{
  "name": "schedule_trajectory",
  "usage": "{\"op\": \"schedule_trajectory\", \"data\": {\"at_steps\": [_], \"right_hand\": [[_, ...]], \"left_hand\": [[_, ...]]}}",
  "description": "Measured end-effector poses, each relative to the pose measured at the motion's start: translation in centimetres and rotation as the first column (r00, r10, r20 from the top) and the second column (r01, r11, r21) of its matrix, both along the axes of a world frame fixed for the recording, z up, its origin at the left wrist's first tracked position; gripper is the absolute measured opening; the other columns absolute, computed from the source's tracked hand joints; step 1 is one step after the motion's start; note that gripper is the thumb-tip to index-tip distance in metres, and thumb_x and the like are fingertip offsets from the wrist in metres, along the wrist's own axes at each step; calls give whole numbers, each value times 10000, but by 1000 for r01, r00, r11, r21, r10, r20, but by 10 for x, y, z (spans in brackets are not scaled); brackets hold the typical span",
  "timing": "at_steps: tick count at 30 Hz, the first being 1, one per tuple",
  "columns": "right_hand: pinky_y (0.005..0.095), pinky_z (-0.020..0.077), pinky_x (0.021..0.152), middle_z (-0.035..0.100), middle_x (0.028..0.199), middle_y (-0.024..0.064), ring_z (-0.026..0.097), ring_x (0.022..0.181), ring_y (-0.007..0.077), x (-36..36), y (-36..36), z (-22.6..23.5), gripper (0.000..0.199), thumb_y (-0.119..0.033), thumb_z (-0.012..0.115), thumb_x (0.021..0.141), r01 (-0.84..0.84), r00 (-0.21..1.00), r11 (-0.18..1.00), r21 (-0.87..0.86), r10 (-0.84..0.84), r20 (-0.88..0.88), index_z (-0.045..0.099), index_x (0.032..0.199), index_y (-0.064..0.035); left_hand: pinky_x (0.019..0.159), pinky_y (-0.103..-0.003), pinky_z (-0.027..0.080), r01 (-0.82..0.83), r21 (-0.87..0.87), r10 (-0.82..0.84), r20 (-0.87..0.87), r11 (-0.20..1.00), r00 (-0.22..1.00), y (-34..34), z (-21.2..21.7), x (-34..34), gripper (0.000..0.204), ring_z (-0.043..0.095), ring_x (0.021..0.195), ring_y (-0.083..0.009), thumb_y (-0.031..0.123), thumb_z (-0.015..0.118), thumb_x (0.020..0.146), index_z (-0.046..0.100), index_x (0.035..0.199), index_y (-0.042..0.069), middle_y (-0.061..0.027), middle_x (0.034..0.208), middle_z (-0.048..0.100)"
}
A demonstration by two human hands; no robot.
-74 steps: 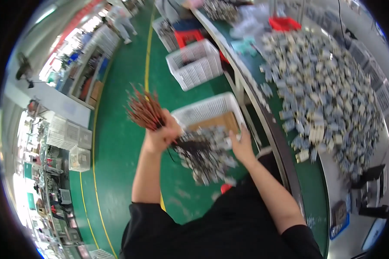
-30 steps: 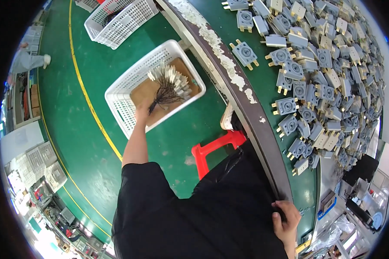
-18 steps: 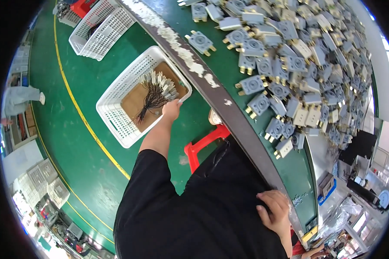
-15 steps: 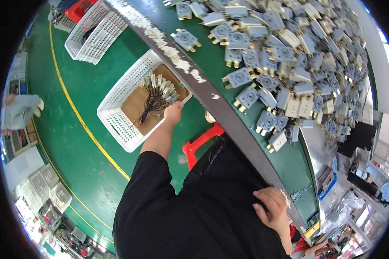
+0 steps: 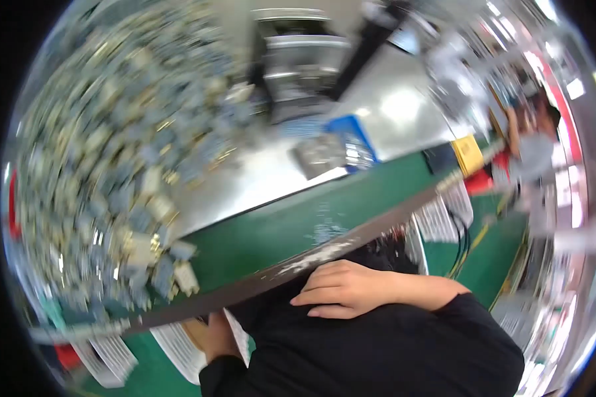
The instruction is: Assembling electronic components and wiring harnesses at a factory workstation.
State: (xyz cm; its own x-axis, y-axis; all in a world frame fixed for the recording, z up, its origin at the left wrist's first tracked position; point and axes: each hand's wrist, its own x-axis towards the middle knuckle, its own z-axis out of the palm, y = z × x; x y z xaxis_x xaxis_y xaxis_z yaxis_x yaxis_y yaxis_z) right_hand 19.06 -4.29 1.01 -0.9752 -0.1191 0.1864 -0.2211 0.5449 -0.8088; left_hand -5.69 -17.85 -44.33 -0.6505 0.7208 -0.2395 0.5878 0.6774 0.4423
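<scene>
The picture is blurred by head motion. My right hand (image 5: 344,289) lies flat on my dark clothing just below the worn edge of the table (image 5: 311,255), fingers stretched out and holding nothing. My left hand (image 5: 216,337) is lower left, partly hidden under the table edge, at the rim of a white mesh basket (image 5: 179,344); what it holds is hidden. A big heap of grey-blue plastic parts with brass pins (image 5: 112,165) covers the left of the green table top (image 5: 278,228).
A second white basket (image 5: 106,362) sits on the green floor at lower left. A blue tray (image 5: 352,142) and a yellow box (image 5: 469,153) lie at the table's far side. Another person (image 5: 533,152) stands at the right, by more white baskets (image 5: 444,215).
My head has swung up from the floor toward the table top. My left hand has drawn back from the bundle of wired parts to the basket's rim. My right hand still rests on my clothing.
</scene>
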Motion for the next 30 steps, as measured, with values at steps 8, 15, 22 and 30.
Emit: {"op": "schedule_trajectory", "data": {"at_steps": [8,15,22,30], "right_hand": [[393,548,897,738,1066,158,708,1003,305,165,67,-44,282,-142,693,949,384,922,701,-601,-328,207,698,1169,33],[261,489,588,668,776,54,608,650,109,377,89,-295,196,-105,640,984,860,-270,-446,-248,-810,521,682,1115,35],[449,547,905,748,1005,197,712,985,385,537,81,-404,364,-325,686,868,729,-610,-195,656,-619,495,752,1059,-22],[493,509,981,686,1175,257,642,1141,411,499,95,-456,502,-332,739,829,641,-554,20,767,-679,481,628,1192,-3]], "left_hand": [[994,-432,515,359,-11,-359,21,933,933,77,38,50,415,647,1179,-302,284,520,995,643,1273,2,-206,1306,651],[995,-428,512,328,-47,-323,90,943,942,76,58,97,415,642,1179,-296,281,514,998,641,1270,-5,-207,1309,646],[996,-425,509,178,-90,-160,178,980,971,28,76,156,416,637,1180,-290,279,508,1000,639,1266,-13,-208,1312,641],[998,-422,505,-51,-51,59,187,997,981,-23,108,166,417,632,1180,-283,276,501,1003,636,1262,-21,-209,1315,636]]}}
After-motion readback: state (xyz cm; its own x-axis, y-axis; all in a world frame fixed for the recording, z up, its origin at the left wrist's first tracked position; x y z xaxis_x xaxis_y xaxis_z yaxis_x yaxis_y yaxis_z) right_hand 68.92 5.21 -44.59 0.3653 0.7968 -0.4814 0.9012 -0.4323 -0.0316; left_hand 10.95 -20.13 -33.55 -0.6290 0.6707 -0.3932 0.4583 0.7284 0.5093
